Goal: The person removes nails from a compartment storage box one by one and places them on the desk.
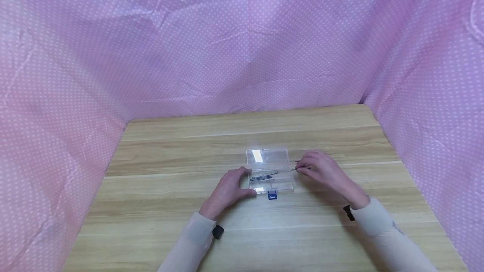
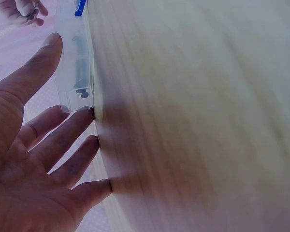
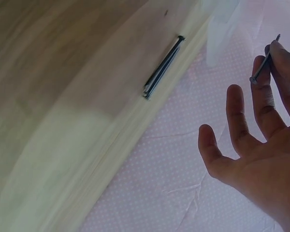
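A clear plastic box (image 1: 281, 184) lies on the table with its clear lid (image 1: 274, 158) folded back and a blue latch (image 1: 272, 195) at the front. Several dark nails (image 1: 264, 177) lie inside it. My left hand (image 1: 228, 188) is at the box's left end, thumb at the front edge and fairly straight fingers against the end in the left wrist view. To the right of the box, my right hand (image 1: 321, 169) pinches a nail (image 3: 262, 67) between thumb and fingertips, the other fingers spread. Loose nails (image 3: 162, 70) lie together on the wood in the right wrist view.
The wooden table (image 1: 170, 154) is light, with rounded far corners. Pink polka-dot cloth (image 1: 227, 53) hangs behind it and along both sides. A black band (image 1: 218, 232) shows at the left wrist, another (image 1: 348, 212) at the right.
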`<state>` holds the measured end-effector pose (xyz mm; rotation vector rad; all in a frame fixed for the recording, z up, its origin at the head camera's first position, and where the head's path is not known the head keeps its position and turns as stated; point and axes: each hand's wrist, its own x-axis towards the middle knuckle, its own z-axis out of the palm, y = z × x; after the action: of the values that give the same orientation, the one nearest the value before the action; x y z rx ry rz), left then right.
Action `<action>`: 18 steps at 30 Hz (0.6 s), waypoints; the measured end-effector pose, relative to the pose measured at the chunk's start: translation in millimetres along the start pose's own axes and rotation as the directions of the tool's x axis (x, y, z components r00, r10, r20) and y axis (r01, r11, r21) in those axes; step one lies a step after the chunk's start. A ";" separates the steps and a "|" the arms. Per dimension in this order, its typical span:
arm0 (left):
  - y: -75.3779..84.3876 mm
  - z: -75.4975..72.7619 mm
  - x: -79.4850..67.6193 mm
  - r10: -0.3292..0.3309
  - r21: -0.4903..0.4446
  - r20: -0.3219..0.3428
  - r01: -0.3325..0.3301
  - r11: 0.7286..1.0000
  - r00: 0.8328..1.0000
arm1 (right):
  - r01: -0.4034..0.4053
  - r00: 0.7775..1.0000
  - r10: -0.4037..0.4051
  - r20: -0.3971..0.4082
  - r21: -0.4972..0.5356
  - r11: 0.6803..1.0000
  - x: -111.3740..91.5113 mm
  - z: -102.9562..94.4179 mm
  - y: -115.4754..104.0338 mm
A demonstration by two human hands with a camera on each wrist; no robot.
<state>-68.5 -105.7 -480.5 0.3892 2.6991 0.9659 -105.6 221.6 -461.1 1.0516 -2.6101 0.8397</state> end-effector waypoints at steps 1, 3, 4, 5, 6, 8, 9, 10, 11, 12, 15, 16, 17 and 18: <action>0.1 -0.4 0.2 -0.001 -0.001 0.001 0.001 1.000 1.000 | -0.003 1.000 0.003 -0.001 -0.003 1.000 -0.2 -0.3 1.3; 0.3 -1.0 0.1 -0.002 -0.001 0.000 0.002 1.000 1.000 | -0.014 1.000 0.014 0.000 -0.008 1.000 -1.0 -0.7 3.8; 0.4 -1.1 0.0 -0.002 -0.001 0.000 0.002 1.000 1.000 | -0.020 1.000 0.020 0.001 -0.013 1.000 -1.6 -0.8 5.2; 0.5 -1.2 0.0 -0.001 0.000 0.000 0.001 1.000 1.000 | -0.029 1.000 0.029 0.004 -0.016 0.999 -2.2 -1.0 6.3; 0.5 -1.3 -0.1 -0.001 0.000 -0.001 0.001 1.000 1.000 | -0.038 0.999 0.038 0.007 -0.017 0.999 -2.9 -1.1 7.5; 0.3 -1.4 -0.1 0.000 -0.002 -0.001 0.000 1.000 1.000 | -0.051 0.999 0.051 0.014 -0.026 0.998 -4.3 -1.2 10.1; 0.2 -1.5 0.0 0.000 -0.001 -0.001 0.000 1.000 1.000 | -0.055 0.998 0.056 0.017 -0.033 0.998 -5.0 -1.2 11.5; 0.1 -1.6 0.1 0.001 -0.001 -0.001 -0.001 1.000 1.000 | -0.056 0.998 0.056 0.020 -0.040 0.998 -5.6 -1.2 12.6; 0.0 -1.8 0.2 0.002 -0.002 -0.001 -0.002 1.000 1.000 | -0.058 0.998 0.059 0.024 -0.043 0.997 -6.3 -1.2 13.5; -0.2 -1.8 0.1 0.003 -0.003 -0.003 -0.003 1.000 1.000 | -0.057 0.998 0.058 0.029 -0.045 0.997 -7.1 -1.2 14.7; -0.6 -2.0 0.2 0.005 -0.002 -0.002 -0.005 1.000 1.000 | -0.066 0.997 0.068 0.040 -0.049 0.997 -9.2 -1.1 17.5; -0.7 -2.1 0.2 0.005 -0.003 -0.002 -0.005 1.000 1.000 | -0.070 0.996 0.072 0.046 -0.048 0.996 -9.9 -1.1 18.3; -0.7 -2.2 0.2 0.005 -0.003 -0.001 -0.005 1.000 1.000 | -0.075 0.996 0.078 0.052 -0.047 0.996 -10.5 -1.0 19.0; -0.8 -2.2 0.2 0.004 -0.005 -0.001 -0.004 1.000 1.000 | -0.078 0.995 0.081 0.057 -0.047 0.996 -10.9 -0.9 19.7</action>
<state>-69.5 -107.6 -479.4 0.3938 2.6972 0.9738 -111.3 239.9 -473.0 0.9809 -2.7232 0.7743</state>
